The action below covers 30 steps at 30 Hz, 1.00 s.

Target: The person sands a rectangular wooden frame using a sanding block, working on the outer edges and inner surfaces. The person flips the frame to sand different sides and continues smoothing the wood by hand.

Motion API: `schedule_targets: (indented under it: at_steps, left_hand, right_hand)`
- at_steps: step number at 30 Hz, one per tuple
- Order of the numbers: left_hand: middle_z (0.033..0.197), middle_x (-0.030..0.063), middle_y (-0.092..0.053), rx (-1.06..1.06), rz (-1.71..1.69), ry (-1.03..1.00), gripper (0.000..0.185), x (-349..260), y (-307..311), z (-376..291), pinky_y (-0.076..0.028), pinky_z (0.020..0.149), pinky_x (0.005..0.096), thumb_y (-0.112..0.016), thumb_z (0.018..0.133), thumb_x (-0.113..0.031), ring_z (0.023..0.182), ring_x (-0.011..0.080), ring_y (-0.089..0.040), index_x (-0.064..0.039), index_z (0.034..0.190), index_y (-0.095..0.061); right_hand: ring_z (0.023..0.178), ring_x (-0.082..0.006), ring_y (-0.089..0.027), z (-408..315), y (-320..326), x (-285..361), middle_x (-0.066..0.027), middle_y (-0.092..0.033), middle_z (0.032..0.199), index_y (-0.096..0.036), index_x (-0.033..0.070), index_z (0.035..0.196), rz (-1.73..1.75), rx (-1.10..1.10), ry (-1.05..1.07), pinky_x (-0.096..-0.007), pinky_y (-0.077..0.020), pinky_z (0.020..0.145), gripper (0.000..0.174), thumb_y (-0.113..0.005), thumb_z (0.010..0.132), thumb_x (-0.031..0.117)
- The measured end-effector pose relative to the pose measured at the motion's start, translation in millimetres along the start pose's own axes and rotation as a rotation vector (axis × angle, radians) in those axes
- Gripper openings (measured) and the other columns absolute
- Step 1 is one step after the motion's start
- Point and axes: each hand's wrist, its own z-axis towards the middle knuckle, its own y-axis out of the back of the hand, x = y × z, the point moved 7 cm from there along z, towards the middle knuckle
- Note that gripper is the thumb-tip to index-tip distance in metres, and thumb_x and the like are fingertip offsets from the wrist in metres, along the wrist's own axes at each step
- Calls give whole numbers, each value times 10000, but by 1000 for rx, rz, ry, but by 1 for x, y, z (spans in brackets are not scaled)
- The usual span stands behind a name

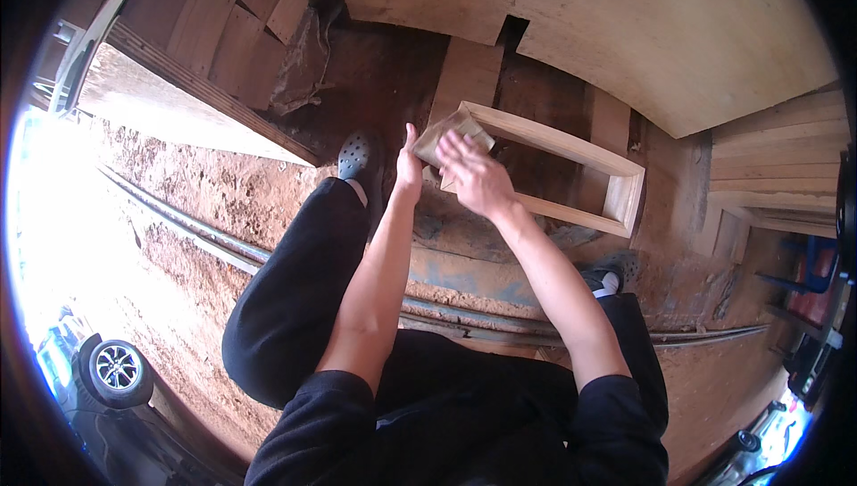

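A rectangular frame of pale wood [556,134] lies at an angle in front of me, between my feet. At its left end is a folded brownish sheet, perhaps sandpaper [445,134]. My left hand [410,161] is at the sheet's left edge with the thumb raised; its other fingers are hidden, so its grip is unclear. My right hand [475,175] lies over the sheet and the frame's left corner, its fingers blurred and extended. Whether they press on the sheet or pinch it does not show.
A large plywood sheet [602,24] stands beyond the frame. Stacked boards [776,158] are at the right, wooden panels [221,37] at the upper left. Metal pipes [469,318] cross the ground near my legs. A car wheel [117,365] shows at the lower left.
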Motion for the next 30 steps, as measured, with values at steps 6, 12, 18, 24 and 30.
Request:
schedule_targets:
  at_steps: [6, 12, 18, 24, 30]
  left_hand:
    - [1111, 158, -664, 124, -52, 28, 918, 6, 4, 6, -399, 989, 370, -218, 911, -739, 1058, 256, -603, 50, 1107, -644]
    - [1032, 172, -687, 160, -2, 63, 1005, 2, 0, 2, -406, 985, 376, -138, 886, -773, 1013, 262, -626, 67, 1042, -668]
    - [1015, 172, -693, 108, 119, 47, 966, -9, -4, -3, -459, 944, 390, -215, 893, -764, 969, 275, -652, 79, 1004, -673]
    - [920, 163, -699, -167, 626, -79, 849, -32, -14, -3, -485, 851, 376, -290, 927, -700, 882, 261, -657, 50, 981, -683]
    - [887, 295, -645, -468, 1060, -354, 628, -60, -66, -47, -472, 788, 529, -332, 989, -501, 895, 476, -607, 26, 888, -658]
  right_hand:
    - [1330, -201, -440, 8, -2, -19, -87, -547, 1356, -576, 54, 1280, -113, 100, 50, -361, -299, 1154, 361, -476, 967, 203]
    - [1318, -228, -453, 5, 1, -15, -113, -548, 1349, -585, 20, 1255, 20, 125, -51, -376, -320, 1143, 348, -457, 970, 174]
    - [1266, -232, -509, -53, 10, 29, -122, -589, 1293, -638, 11, 1173, 140, 169, 16, -368, -382, 1102, 343, -560, 940, 251]
    - [1143, -275, -605, -88, 62, -1, -150, -631, 1216, -659, 23, 1131, 287, -79, -342, -363, -510, 937, 275, -623, 910, 184]
    - [1154, -313, -587, -74, 111, -55, -191, -611, 1225, -623, 7, 1173, 146, -511, -619, -364, -519, 912, 283, -550, 956, 174]
